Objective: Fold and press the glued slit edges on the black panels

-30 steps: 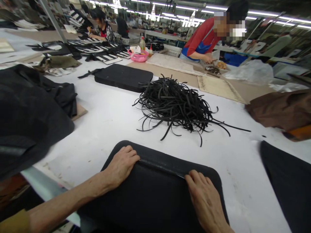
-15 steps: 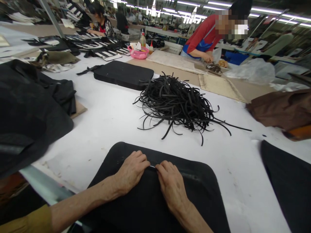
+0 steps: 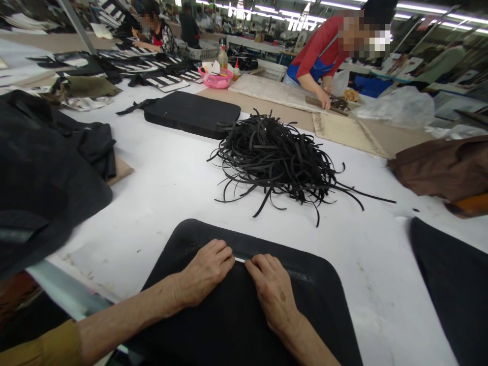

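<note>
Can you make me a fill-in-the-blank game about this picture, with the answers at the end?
1. The left hand and right hand touch a big panel whose colour is ____.
2. The container by the bottle is coloured ____.
3. The leaning person wears an apron coloured ____.
4. The heap of strips lies on a table coloured ____.
Answers: black; pink; blue; white.

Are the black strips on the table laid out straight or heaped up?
Heaped up: the black strips curl over one another in a tangled mound on the white tabletop, with loose ends trailing out.
</note>
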Motion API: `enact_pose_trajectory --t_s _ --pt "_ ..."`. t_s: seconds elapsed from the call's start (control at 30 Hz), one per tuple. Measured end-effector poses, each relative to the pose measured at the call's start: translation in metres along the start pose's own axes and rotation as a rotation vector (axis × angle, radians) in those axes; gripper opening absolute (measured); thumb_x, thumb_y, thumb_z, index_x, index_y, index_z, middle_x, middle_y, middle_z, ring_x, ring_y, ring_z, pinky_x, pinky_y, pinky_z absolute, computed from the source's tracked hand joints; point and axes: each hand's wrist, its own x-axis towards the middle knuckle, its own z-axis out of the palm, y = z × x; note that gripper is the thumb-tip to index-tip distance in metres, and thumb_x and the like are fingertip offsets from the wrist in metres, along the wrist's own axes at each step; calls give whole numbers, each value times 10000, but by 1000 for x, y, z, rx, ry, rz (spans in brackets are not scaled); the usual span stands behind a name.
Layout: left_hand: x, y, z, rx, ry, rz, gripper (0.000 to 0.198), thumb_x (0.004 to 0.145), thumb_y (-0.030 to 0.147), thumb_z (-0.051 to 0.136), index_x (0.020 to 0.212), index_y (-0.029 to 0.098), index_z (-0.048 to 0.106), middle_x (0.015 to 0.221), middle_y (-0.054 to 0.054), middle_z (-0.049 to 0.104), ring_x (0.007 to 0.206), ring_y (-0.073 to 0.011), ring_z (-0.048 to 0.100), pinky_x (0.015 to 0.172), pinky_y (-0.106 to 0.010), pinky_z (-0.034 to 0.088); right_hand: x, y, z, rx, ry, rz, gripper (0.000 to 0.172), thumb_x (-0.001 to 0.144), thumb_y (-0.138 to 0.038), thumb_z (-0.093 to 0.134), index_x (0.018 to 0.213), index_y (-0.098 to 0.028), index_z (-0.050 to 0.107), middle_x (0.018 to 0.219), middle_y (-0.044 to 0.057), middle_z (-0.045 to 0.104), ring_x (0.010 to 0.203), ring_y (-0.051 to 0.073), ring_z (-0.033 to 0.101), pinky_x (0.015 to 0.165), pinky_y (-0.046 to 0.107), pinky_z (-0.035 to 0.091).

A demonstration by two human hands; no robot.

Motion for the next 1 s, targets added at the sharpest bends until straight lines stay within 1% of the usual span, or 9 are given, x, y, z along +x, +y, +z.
enact_pose_trajectory --t_s 0.13,0.23,0.33,0.4,0.47,0.6,0.7,0.87,1.0 --pt "-1 -1 -2 72 -48 83 162 823 47 416 928 107 524 871 -77 498 811 -214 416 747 -349 399 -3 2 1 -6 27 -55 211 887 -70 438 985 -158 604 859 59 552 764 200 477 677 325 380" --pt "0 2 -5 40 -105 45 168 783 71 469 937 120 512 909 -75 495 828 -219 415 769 -360 404 -3 1 2 -5 47 -81 193 893 -80 436 943 -156 606 843 57 548 747 195 477 663 318 382" --pt "3 8 -4 4 -149 -19 327 675 67 545 991 129 490 983 -77 484 881 -230 411 810 -375 397 -2 -2 3 0 33 -65 193 896 -83 433 952 -157 602 854 57 543 759 194 479 673 319 391" --pt "4 10 -2 3 -155 -14 407 625 57 559 1020 119 479 1007 -82 478 900 -237 407 824 -381 392 -1 -4 3 13 31 -53 189 897 -85 433 955 -155 599 869 61 544 771 194 479 682 321 396" --pt "4 10 0 4 -148 10 366 648 58 552 1003 116 487 994 -82 481 893 -235 409 815 -373 396 -1 -3 2 20 31 -70 177 895 -88 441 955 -150 595 871 62 547 774 196 478 683 321 400" --pt "-1 5 2 68 -100 96 219 790 66 469 1002 111 501 946 -83 499 856 -219 429 782 -348 406 -4 2 0 -25 16 -148 171 878 -72 462 982 -130 585 863 65 548 771 197 478 681 321 405" --pt "-4 4 1 131 -88 126 256 829 66 428 1075 97 489 971 -97 511 878 -224 443 798 -353 407 -5 4 -2 -62 0 -184 196 868 -60 461 1014 -122 577 879 71 547 770 200 472 687 330 405" --pt "0 9 -4 177 -149 182 297 824 95 440 1116 65 486 1014 -111 522 904 -239 455 801 -361 419 -4 3 -3 -56 -44 -226 201 846 -51 464 1009 -86 577 884 89 544 777 212 467 702 344 417" --pt "-5 3 -12 211 -163 239 308 834 77 424 1134 89 492 1017 -112 543 895 -223 475 794 -340 425 -10 13 -3 -76 -57 -288 240 857 -55 454 1073 -69 556 904 103 550 793 221 473 716 351 426"
